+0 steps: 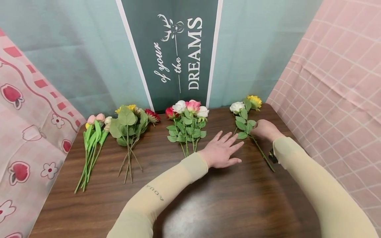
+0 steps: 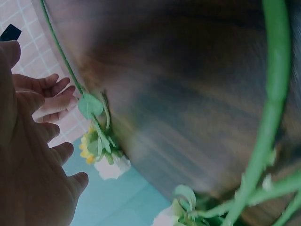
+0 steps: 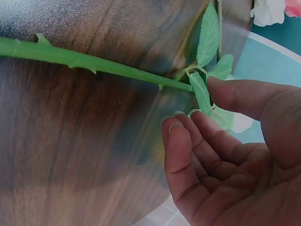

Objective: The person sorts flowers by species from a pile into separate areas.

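Near the table's back right corner lie a white rose [image 1: 237,107] and a yellow sunflower [image 1: 254,102], heads side by side. My right hand [image 1: 266,130] is at the rose's leafy stem [image 3: 117,68], thumb right at a leaf [image 3: 201,92]. Its fingers are loosely bent, with a gap between thumb and fingertips in the right wrist view. My left hand [image 1: 221,150] is palm down with fingers spread, between this pair and a bunch of red, white and pink roses [image 1: 187,120]. The sunflower's stem is mostly hidden.
Left of the roses lies a bunch of yellow and red flowers [image 1: 126,117] with broad leaves. Farther left is a bunch of tulips [image 1: 97,132]. Cloth hangs behind the brown table [image 1: 220,205], and pink checked cloth [image 1: 330,86] borders its right side.
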### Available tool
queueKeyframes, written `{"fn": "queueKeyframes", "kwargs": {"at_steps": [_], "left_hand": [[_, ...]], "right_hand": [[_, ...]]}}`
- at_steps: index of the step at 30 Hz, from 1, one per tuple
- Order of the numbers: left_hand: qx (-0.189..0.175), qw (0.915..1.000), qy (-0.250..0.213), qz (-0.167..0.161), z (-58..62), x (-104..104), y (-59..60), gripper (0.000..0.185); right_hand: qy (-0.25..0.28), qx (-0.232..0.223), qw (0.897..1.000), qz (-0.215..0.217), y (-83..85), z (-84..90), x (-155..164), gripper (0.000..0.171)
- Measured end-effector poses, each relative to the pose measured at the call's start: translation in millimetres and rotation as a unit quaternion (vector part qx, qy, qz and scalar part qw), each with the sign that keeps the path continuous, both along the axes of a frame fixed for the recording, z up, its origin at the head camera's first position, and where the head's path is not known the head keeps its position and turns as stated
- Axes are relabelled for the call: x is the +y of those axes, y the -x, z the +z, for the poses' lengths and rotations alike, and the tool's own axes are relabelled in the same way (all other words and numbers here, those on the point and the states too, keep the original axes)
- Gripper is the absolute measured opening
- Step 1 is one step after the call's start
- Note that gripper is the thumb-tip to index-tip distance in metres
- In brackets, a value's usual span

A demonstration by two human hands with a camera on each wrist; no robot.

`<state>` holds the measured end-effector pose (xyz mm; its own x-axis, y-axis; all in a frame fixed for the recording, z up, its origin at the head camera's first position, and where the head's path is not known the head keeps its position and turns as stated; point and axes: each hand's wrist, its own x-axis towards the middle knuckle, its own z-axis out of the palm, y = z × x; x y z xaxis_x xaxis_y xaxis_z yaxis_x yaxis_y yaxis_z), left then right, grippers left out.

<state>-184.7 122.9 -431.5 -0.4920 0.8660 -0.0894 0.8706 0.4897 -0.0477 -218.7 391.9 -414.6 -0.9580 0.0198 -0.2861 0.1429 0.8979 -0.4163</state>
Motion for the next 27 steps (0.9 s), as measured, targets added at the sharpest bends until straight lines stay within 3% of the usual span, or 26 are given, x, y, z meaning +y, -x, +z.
{"fn": "queueKeyframes", "kwargs": {"at_steps": [9,16,27], "left_hand": [[-0.009,0.9999,0.005,0.003,-12.0,-0.9,-2.9,0.073],[-0.022,0.9997,0.009,0.012,-11.9,-5.2,0.0,0.074],[-0.032,0.9992,0.006,0.024,-10.1,-18.3,3.7,0.074]], "right_hand": [[0.003,-0.026,1.000,-0.015,-0.6,-6.7,-10.0,0.038],[0.047,-0.028,0.998,-0.036,-1.4,-9.4,-12.1,0.027],[0.079,-0.033,0.996,-0.035,-5.0,-7.9,-6.7,0.043]]}}
